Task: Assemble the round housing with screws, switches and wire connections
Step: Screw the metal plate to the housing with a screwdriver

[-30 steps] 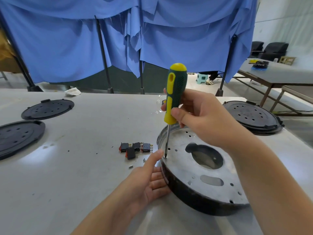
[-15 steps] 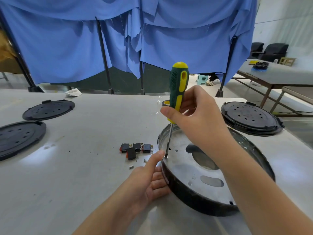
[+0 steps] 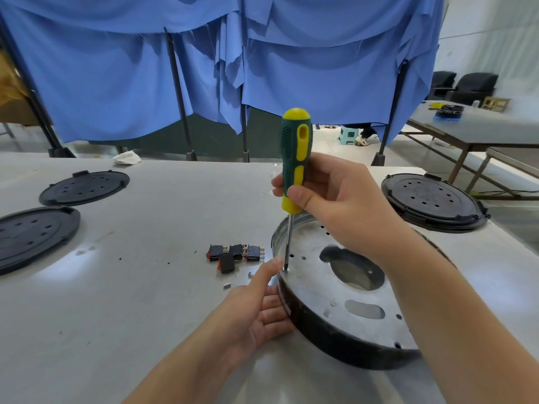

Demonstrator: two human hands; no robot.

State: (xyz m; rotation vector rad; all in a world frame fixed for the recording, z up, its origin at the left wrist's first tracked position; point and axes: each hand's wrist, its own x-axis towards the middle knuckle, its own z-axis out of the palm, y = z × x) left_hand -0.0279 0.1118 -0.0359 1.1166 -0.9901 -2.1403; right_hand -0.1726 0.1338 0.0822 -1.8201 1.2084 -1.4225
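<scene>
A round housing (image 3: 335,290) sits on a pale grey desk (image 3: 131,287), its flat silver face up and a dark band running round its side wall. The face has a large round opening near the middle, a smaller oblong slot nearer the viewer, and scattered small holes. It looks rigid, thin-walled metal, shiny enough to be slippery.

The right hand (image 3: 335,205) is above the housing's far-left rim, its grip wrapped round the lower handle of a green and yellow screwdriver (image 3: 294,158), held upright. The tip rests on a small screw (image 3: 285,269) at the housing's left edge. The left hand (image 3: 256,304) lies against the housing's left side wall, fingers loose and holding nothing, thumb reaching up to the rim just beside the screw.

Risks, as a judgement: the tip could slip out of the screw head if the shaft tilts or downward pressure eases, and the thumb is close enough to be jabbed. The housing could also slide on the smooth desk if the left hand relaxes.

Just left of the housing lie several small black switches (image 3: 233,255) and a loose screw. Farther left are two black discs; another lies to the right
</scene>
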